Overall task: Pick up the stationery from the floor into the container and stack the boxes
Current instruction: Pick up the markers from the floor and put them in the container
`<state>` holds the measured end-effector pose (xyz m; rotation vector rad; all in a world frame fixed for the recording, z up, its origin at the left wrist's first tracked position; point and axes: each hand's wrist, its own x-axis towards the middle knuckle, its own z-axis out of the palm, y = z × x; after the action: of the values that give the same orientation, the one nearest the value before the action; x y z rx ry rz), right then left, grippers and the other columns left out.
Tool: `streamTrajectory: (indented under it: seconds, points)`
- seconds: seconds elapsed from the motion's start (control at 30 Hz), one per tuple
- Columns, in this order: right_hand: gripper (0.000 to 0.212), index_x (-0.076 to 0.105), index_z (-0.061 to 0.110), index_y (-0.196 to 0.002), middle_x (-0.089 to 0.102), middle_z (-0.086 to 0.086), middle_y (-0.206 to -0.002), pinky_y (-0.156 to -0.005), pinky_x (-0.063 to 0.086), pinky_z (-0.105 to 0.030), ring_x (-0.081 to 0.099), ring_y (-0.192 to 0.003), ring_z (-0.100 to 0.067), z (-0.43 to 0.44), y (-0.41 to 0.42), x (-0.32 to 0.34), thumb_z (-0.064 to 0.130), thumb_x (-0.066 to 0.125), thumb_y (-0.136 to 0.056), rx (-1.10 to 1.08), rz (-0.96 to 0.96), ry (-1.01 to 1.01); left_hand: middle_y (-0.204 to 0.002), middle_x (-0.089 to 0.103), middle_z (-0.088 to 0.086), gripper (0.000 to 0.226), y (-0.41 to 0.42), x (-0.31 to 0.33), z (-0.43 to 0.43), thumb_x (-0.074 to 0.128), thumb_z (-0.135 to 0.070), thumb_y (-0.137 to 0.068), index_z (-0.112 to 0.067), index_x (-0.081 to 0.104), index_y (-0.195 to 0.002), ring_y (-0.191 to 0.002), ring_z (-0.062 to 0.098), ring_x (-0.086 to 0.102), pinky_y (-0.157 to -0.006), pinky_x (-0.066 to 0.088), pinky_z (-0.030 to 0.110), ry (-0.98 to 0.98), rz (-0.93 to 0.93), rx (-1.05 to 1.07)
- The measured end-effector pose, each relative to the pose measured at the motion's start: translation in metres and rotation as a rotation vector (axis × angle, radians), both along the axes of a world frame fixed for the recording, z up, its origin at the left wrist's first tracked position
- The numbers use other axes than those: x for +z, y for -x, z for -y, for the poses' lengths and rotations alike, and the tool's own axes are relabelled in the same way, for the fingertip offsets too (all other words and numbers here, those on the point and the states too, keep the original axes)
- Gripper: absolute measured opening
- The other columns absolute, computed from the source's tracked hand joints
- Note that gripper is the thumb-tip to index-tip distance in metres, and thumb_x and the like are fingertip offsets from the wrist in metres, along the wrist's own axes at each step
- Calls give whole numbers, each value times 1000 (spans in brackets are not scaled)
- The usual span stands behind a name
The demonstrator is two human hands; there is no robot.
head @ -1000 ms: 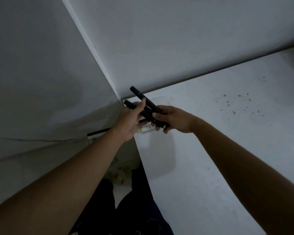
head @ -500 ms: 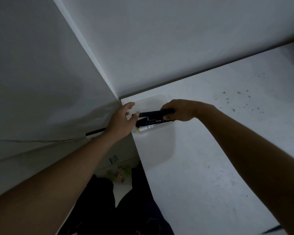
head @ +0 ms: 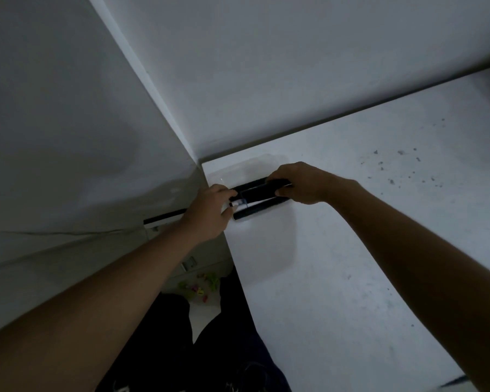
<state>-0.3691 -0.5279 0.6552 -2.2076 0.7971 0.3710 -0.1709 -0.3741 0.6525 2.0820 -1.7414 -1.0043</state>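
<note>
Several black markers lie side by side in a clear plastic container at the far left corner of the white table. My right hand grips the right ends of the upper markers. My left hand holds their left ends at the container's left side, fingers curled round a marker tip. One black marker lies lowest, nearest me. The container's walls are faint and hard to trace.
White walls meet in a corner just behind the container. Small colourful stationery pieces lie on the floor below the table's left edge, near my dark-clothed legs. Dark specks dot the table at right.
Both hands brought the raised, tilted markers down and laid them level in the container. My right hand slid to their right ends, my left to the left ends.
</note>
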Motion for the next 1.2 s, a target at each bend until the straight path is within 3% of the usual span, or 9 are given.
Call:
streamTrajectory:
  seconds: [0.13,0.33,0.5,0.63,0.77,0.97,1.07,1.2]
  points:
    - [33,57,29,-124,62,3,-114,-92,32,-38,48,-109,-20,-7,3,-8,25,58,-91,56,7,163,-134,52,8,49,3,1,-2,58,-32,-91,-12,51,-135,-117,31,42,-94,38,39,69,210,-84]
    - [36,55,27,-129,49,-3,-129,-95,32,-41,39,-118,-27,-9,7,-18,28,55,-93,77,26,259,-154,27,-1,63,5,-1,0,52,-44,-91,-20,32,-146,-137,25,21,-104,23,41,-39,314,-183]
    - [49,43,25,-138,36,-3,-146,-103,30,-45,31,-130,-26,-10,-1,-18,25,55,-90,87,8,291,-150,31,-2,64,10,-3,1,46,-52,-91,-20,30,-144,-138,27,18,-101,24,44,-67,385,-212]
    - [38,51,25,-129,51,1,-133,-96,30,-41,39,-123,-24,-10,-7,-14,24,51,-92,88,20,261,-146,36,-1,67,11,-4,0,43,-60,-88,-20,34,-141,-138,28,16,-102,24,46,-63,385,-221]
    - [39,53,25,-124,50,-1,-128,-97,32,-40,42,-120,-22,-7,-7,-11,35,61,-87,97,26,246,-146,34,-1,77,12,-3,0,46,-70,-81,-21,34,-140,-139,28,11,-107,22,48,-99,329,-215]
    - [39,52,26,-116,55,-3,-115,-87,43,-38,47,-106,-23,-5,-11,-8,41,66,-83,113,-39,198,-145,38,-1,60,12,-1,2,55,-51,-87,-21,35,-135,-143,28,8,-109,22,50,-104,329,-225]
    - [45,49,28,-120,54,-4,-110,-81,46,-35,47,-100,-20,-6,-11,-9,40,68,-81,38,-44,135,-146,37,0,64,10,0,3,57,-51,-86,-21,34,-138,-143,26,10,-108,21,47,-99,326,-220]
    - [33,57,26,-115,59,1,-111,-85,43,-33,48,-102,-17,-7,-9,-12,37,65,-85,42,1,90,-142,38,1,67,8,-1,4,61,-51,-84,-21,34,-138,-139,25,17,-108,23,44,-72,313,-205]
